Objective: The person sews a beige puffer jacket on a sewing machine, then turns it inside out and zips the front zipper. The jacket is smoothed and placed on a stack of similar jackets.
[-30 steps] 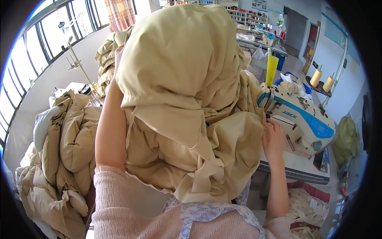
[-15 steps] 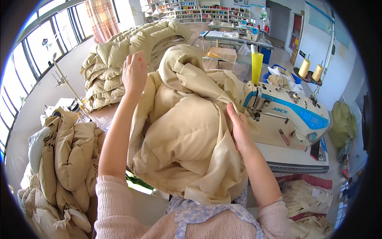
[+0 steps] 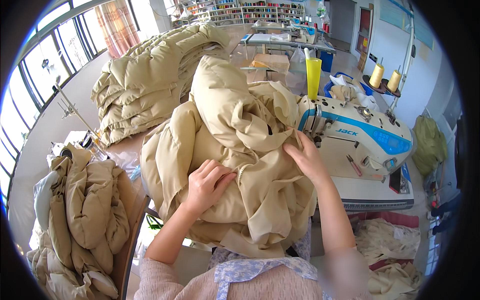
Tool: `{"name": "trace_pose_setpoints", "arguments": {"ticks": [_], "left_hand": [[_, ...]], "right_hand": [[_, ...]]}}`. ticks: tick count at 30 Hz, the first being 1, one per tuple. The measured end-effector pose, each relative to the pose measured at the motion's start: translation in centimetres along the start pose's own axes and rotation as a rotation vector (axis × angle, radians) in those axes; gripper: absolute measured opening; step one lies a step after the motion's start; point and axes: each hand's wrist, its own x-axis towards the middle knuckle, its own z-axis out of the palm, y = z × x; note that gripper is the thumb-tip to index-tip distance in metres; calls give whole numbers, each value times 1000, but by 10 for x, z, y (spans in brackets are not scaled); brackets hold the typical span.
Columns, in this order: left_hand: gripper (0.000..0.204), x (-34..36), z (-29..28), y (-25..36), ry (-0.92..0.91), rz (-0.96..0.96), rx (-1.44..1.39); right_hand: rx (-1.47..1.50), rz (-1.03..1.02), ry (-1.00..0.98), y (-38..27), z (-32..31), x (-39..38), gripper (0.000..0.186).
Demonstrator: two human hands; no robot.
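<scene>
A beige padded garment (image 3: 235,210) lies bunched in front of me, with a hood-like bundle on top and a pale zipper (image 3: 241,176) showing near its middle. My left hand (image 3: 207,182) is closed on the fabric left of the zipper, fingers curled into it. My right hand (image 3: 302,152) grips the garment's upper right edge, thumb on top. Just right of that hand stands a white and blue sewing machine (image 3: 355,130), with scissors (image 3: 354,165) on its bed.
Folded beige quilted pieces (image 3: 135,95) are stacked at back left; loose garments (image 3: 85,210) are heaped at left. A yellow tumbler (image 3: 313,77) and thread cones (image 3: 376,75) stand by the machine. Fabric bundles (image 3: 380,240) lie lower right. Tables and spool shelves are behind.
The lifted garment has dropped and been turned, exposing the zipper. My left hand rose free, then came down onto the garment's middle. My right hand holds higher on the fabric than a second ago.
</scene>
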Motion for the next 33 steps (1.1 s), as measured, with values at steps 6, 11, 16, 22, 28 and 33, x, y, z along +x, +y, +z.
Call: {"name": "trace_pose_setpoints", "arguments": {"ticks": [6,11,16,22,28,33], "left_hand": [[27,11,6,12,7,-122,-106],[75,48,-5,2,203,-184,88],[62,84,-10,1,146,-326,106],[32,120,16,-33,210,-417,-85],[33,169,13,-29,232,-447,-323],[41,139,-3,11,296,-494,10]], "right_hand": [[-583,-216,-84,-16,21,-16,75],[93,-87,-169,-5,52,-6,32],[186,-212,-40,-1,53,-4,23],[16,-362,188,-26,49,-18,37],[-49,18,-43,-35,40,-3,46],[819,156,-46,-28,29,14,31]]}}
